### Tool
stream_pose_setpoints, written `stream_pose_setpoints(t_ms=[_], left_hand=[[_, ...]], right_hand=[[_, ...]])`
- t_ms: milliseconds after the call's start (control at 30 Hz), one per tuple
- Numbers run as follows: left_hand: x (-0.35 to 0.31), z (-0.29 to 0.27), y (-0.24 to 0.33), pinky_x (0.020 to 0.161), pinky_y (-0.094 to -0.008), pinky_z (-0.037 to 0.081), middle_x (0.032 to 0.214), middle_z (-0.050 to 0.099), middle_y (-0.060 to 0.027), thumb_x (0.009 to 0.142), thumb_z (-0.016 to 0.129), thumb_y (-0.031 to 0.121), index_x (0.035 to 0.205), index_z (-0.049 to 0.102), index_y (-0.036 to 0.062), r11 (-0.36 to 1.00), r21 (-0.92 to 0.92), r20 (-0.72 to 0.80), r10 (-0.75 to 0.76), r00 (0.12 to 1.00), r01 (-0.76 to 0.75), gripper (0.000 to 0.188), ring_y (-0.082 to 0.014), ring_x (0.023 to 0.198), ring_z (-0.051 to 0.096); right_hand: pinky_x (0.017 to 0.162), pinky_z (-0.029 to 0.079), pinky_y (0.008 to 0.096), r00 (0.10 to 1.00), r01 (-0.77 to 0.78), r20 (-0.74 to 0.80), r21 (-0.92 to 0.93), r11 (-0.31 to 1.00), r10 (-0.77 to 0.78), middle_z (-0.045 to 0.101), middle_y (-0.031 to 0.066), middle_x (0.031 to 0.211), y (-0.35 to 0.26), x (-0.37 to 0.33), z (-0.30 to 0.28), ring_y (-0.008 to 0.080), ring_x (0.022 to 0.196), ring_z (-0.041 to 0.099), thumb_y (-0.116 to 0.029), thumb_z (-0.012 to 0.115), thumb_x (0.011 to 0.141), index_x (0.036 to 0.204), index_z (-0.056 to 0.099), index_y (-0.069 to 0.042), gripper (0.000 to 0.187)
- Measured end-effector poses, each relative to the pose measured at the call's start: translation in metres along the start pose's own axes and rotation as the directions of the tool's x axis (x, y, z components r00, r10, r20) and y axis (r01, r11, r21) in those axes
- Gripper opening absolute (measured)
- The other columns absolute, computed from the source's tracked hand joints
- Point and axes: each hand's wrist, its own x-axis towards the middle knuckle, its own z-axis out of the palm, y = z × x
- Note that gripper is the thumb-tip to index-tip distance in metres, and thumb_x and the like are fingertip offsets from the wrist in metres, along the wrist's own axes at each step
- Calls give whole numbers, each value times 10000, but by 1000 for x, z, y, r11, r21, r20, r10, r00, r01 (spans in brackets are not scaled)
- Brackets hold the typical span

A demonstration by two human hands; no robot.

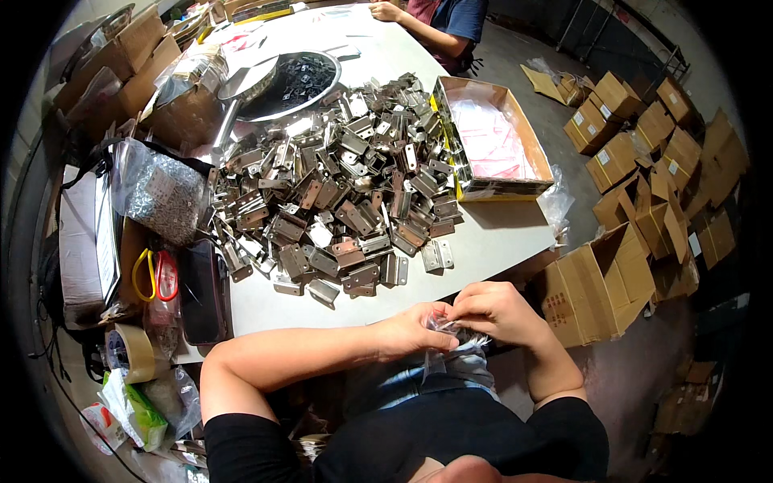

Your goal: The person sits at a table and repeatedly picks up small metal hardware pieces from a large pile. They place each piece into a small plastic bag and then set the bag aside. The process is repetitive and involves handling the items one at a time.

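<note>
Tbl (495,241) ahead, bag (439,323) btwn fingers (473,305)

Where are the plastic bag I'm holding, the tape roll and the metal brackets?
Held plastic bag (436,360), head view: hanging lower part.
Tape roll (142,352), head view: tan outer side.
Metal brackets (345,211), head view: pile's middle.

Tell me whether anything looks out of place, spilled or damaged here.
The cardboard boxes on the floor look untidy: jumbled at odd angles, some gaping open. Metal brackets lie loosely heaped on the table, perhaps deliberately. Nothing odd shows about the clear bag in the left hand.
</note>
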Motion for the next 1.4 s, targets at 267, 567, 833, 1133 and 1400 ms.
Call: stream_pose_setpoints(t_ms=[267, 567, 833, 1133, 1400], left_hand=[[-6, 2, 4, 852, -266, 441, 998, 557, 6, 849, 760, 181, 1204, 519, 52, 915, 399, 0, 70, 998, -65, 448, -90, 953, 515], [-4, 1, 3, 683, -215, 452, 890, 574, 21, 875, 722, 105, 1220, 502, 92, 980, 166, -2, -114, 994, 112, 410, -70, 782, 548], [-3, 0, 5, 645, -218, 463, 894, 583, 11, 870, 724, 94, 1222, 489, 106, 981, 152, -5, -120, 993, 120, 423, -69, 767, 565], [-3, -2, 5, 658, -219, 476, 905, 582, 11, 873, 724, 109, 1230, 486, 110, 981, 146, -10, -130, 991, 130, 429, -75, 787, 579], [-3, -1, 6, 676, -228, 486, 931, 576, 7, 875, 726, 127, 1227, 499, 113, 971, 214, -14, -110, 994, 111, 419, -84, 813, 583]], right_hand=[[662, 530, 341, 975, -191, 107, -34, 981, 194, 670, 105, 856, -3, 7, 8, 274, 748, 666, -135, 743, 751, 954, 689, -43, 230], [826, 521, 375, 976, 19, -197, -328, 945, -88, 655, 145, 1041, 36, 48, 9, 320, 941, 635, -137, 732, 814, 1141, 660, -73, 340], [698, 533, 372, 805, -246, -592, -269, 931, 42, 688, 159, 865, 62, 16, 0, 314, 773, 677, -59, 635, 869, 940, 678, -13, 95], [632, 519, 198, 755, -303, -260, 675, 672, 602, 643, 12, 820, 72, 20, -9, 68, 685, 610, -77, 672, 900, 964, 638, 0, 105], [647, 487, 224, 798, -300, -353, 471, 830, 488, 635, 12, 749, 76, 15, -11, 70, 699, 597, -75, 681, 889, 887, 666, 30, 106]])
